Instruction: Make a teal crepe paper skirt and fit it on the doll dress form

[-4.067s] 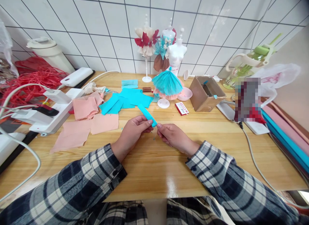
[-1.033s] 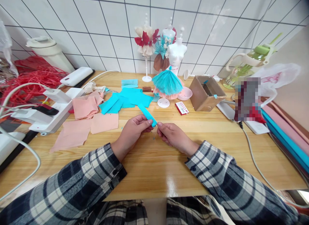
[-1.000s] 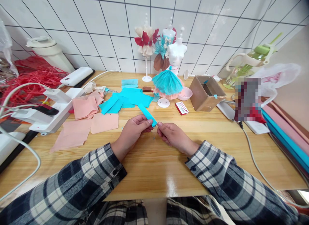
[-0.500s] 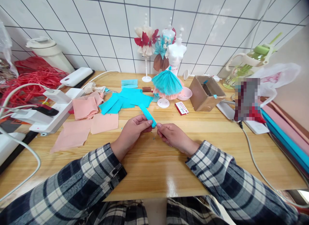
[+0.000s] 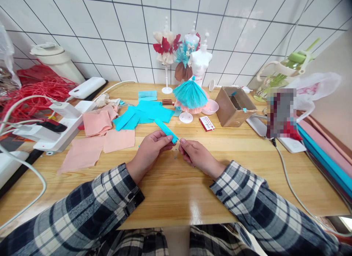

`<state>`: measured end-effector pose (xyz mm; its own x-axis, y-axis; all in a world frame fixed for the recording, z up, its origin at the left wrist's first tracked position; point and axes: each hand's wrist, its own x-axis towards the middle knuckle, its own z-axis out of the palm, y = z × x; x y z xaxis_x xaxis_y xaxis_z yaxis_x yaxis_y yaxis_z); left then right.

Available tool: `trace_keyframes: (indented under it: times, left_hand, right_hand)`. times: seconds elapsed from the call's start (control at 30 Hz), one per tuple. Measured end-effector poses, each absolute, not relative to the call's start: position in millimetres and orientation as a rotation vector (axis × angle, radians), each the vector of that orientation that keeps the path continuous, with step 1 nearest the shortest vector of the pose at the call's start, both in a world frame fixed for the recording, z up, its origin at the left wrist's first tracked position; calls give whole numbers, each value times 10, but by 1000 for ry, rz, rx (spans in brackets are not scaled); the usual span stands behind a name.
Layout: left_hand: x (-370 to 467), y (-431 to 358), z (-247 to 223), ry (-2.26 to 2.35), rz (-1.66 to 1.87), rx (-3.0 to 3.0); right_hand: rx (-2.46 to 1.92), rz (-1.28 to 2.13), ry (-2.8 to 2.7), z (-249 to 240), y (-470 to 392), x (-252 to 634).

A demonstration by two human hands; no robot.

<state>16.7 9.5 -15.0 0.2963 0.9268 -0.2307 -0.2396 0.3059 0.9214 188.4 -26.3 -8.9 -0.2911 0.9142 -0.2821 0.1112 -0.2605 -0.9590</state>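
Between thumb and fingers, my left hand [image 5: 159, 141] pinches a folded strip of turquoise crepe paper [image 5: 164, 128]. The strip slants from upper left down to its ragged lower right end. Close against that end, my right hand [image 5: 194, 151] is closed, thumb against curled fingers. A tiny thin bit shows at its fingertips, too small to name. Small blue scraps [image 5: 175, 156] lie on the table below the hands. Beyond the strip lies a pile of turquoise crepe paper pieces [image 5: 145, 111].
Peach paper sheets [image 5: 119, 140] lie left, near a white power strip [image 5: 73, 120]. Behind stand small mannequins, one with a turquoise paper skirt [image 5: 190, 94]. A small red-and-white box [image 5: 206, 123], a pink bowl [image 5: 210, 106] and a cardboard box [image 5: 235, 108] are right of it.
The strip has swung slightly left and flatter, and its lower end now looks more ragged. My right hand stays close beside that end, nearly in the same place.
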Motion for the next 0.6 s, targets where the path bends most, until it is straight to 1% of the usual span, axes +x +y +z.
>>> trace_keyframes:
  times: [0.6]
  left_hand:
    - [180,75,-138,940,944,912]
  right_hand:
    - [-1324,1530,-1417,-93,-270,1856]
